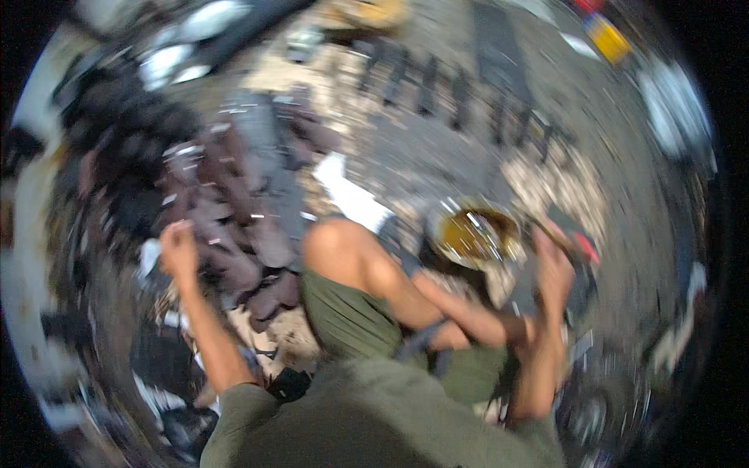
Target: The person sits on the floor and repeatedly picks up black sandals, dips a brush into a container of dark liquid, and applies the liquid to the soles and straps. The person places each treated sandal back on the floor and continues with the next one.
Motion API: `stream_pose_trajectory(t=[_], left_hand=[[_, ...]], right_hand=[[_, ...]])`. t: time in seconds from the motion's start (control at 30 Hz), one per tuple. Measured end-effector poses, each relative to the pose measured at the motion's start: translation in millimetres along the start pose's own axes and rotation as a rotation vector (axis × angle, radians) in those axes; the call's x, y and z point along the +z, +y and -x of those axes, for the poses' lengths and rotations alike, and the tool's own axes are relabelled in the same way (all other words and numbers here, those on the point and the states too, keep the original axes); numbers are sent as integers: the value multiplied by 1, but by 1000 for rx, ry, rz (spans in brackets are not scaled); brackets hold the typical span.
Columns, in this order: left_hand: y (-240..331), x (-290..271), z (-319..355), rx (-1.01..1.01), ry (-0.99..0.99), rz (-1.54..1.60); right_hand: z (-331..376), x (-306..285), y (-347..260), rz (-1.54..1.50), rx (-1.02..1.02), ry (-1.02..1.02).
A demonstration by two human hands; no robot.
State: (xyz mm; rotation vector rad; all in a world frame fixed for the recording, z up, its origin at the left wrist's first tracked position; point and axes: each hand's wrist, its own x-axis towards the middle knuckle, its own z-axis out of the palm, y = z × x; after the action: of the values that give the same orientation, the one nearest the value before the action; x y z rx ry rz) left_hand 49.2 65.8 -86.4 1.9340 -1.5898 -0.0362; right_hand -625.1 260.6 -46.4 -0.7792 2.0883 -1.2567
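Observation:
The picture is smeared by motion. My left hand (178, 248) is at the left with its fingers curled together, beside a spread of dark purple-brown flat pieces (234, 265). Whatever it may hold is too blurred to make out. On the right, my right hand (552, 265) is closed around a thin brownish stick (555, 235), whose ends are smeared. Just left of that hand is a round bowl (446, 248) with glossy amber-brown liquid (472, 234) in it. My bent bare leg (363, 265) lies between the two hands.
A row of dark narrow pieces (427, 84) lies beyond the bowl, near a dark grey sheet (425, 152). A white sheet (355, 195) is by my knee. Black items (125, 117) are heaped at the far left. A yellow object (607, 39) lies at the far right.

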Motion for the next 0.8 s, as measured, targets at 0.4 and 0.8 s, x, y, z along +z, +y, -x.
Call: stream_pose_trajectory(t=[0.4,0.8], left_hand=[[188,35,159,201,-449,694],[330,34,170,-416,-1106,1602]], right_hand=[[-17,30,60,10,-476,-5],[53,-27,-78,-457,-254,63]])
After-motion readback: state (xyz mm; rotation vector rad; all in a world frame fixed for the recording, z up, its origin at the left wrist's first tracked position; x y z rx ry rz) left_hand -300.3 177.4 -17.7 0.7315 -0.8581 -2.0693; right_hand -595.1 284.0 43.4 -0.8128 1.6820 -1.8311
